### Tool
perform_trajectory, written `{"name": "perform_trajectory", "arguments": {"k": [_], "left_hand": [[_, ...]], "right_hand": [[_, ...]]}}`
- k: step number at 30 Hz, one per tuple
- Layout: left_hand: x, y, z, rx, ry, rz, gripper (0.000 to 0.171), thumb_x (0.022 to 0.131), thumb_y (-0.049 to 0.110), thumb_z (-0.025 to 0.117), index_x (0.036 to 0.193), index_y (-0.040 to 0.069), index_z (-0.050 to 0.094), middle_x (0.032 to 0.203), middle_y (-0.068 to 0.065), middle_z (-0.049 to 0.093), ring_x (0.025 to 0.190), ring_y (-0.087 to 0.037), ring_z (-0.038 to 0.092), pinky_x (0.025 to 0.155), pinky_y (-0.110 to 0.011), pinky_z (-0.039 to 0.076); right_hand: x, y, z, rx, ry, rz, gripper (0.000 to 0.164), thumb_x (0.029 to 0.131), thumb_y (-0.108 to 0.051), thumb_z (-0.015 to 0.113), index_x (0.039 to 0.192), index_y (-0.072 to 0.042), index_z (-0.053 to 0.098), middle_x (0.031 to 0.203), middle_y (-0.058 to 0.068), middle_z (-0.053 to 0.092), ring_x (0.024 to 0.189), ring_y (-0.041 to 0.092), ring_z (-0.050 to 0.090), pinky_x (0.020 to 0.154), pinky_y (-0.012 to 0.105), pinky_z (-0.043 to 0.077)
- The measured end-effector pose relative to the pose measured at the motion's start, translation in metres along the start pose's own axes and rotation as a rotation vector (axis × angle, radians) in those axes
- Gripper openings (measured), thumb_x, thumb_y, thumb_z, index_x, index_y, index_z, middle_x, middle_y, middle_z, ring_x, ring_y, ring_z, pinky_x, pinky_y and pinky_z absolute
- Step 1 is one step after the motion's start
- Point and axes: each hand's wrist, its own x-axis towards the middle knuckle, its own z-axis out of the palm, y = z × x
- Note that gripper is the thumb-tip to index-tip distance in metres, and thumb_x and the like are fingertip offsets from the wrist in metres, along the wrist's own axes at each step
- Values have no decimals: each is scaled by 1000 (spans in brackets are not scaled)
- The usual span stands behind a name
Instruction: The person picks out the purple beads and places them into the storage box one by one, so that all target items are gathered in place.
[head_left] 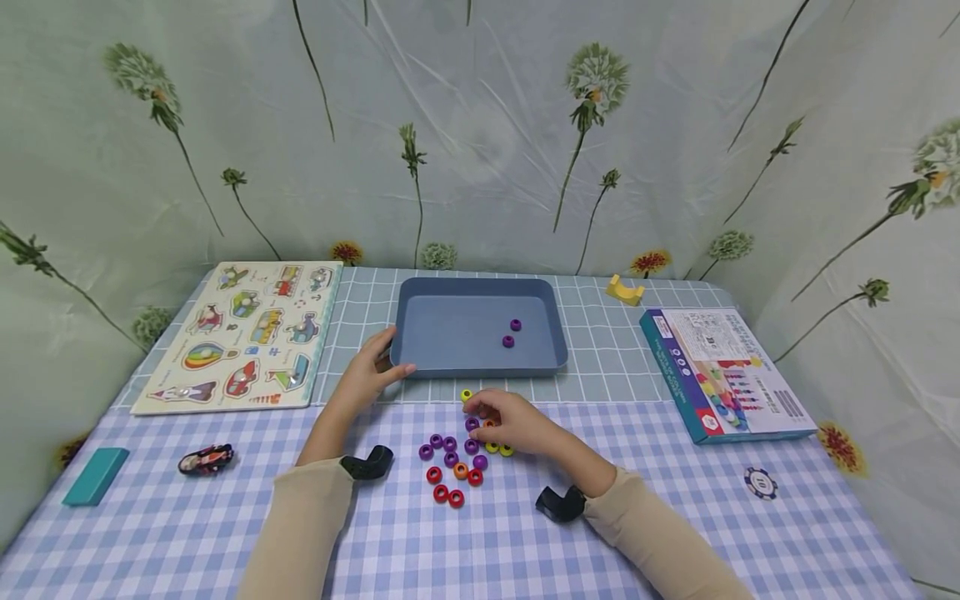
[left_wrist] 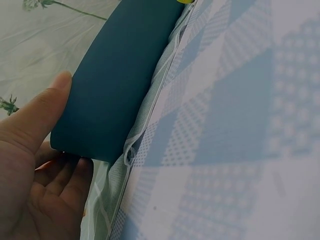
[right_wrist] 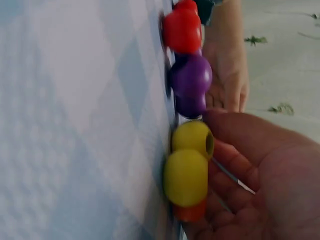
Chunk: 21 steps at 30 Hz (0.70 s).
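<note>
My left hand (head_left: 365, 375) holds the near left corner of a blue-grey tray (head_left: 480, 372), thumb on the front wall and fingers at the left end. In the left wrist view the thumb (left_wrist: 47, 107) presses that dark wall (left_wrist: 112, 80). Two purple beads (head_left: 508, 341) lie inside the tray. Over the bead group my right hand (head_left: 517, 419) has thumb and forefinger on either side of a purple bead (head_left: 472, 423), seemingly pinching it. Yellow beads (right_wrist: 186, 177) and an orange bead (right_wrist: 190, 212) sit near its palm. Red beads (head_left: 441, 493) lie closer to me.
A picture puzzle board (head_left: 240, 333) lies left of the tray. A boxed set (head_left: 727, 375) and a poker chip (head_left: 761, 483) are at right. Behind stands a yellow arched block (head_left: 625, 290). At left are a teal block (head_left: 96, 477) and a small figurine (head_left: 206, 459).
</note>
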Motion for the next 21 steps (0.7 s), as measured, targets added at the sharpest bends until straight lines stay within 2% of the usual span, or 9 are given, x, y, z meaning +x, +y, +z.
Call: {"name": "perform_trajectory", "arguments": {"k": [8,13,17,21], "left_hand": [[0,-2,0,1,-4,-13,83,69,39,61,133,8,18,134,-11,15,119,-24,21,93,-33,30],[-1,-3,0,-9,-4,-15,84,68,39,61,133,8,17,134,-12,15,119,-25,21,93,-33,30],[-1,-2,0,-10,-3,-14,83,68,39,61,133,9,17,134,-11,15,119,-24,21,93,-33,31],[-1,-1,0,-13,1,-17,82,69,38,61,133,9,18,134,-11,16,119,-24,22,92,-32,31]], "right_hand": [[3,-9,6,-110,-10,14,14,74,-13,60,88,-13,58,83,-6,52,75,6,49,65,15,43],[5,-13,5,-138,-9,-1,12,75,-13,59,88,-12,59,81,-7,51,74,4,49,64,14,43],[9,-14,-7,-63,66,-37,16,75,-10,59,91,-9,59,84,-7,52,74,3,49,66,15,44],[17,-15,-30,49,199,-91,20,74,-2,58,94,-2,58,89,1,54,77,10,51,70,18,45]]}}
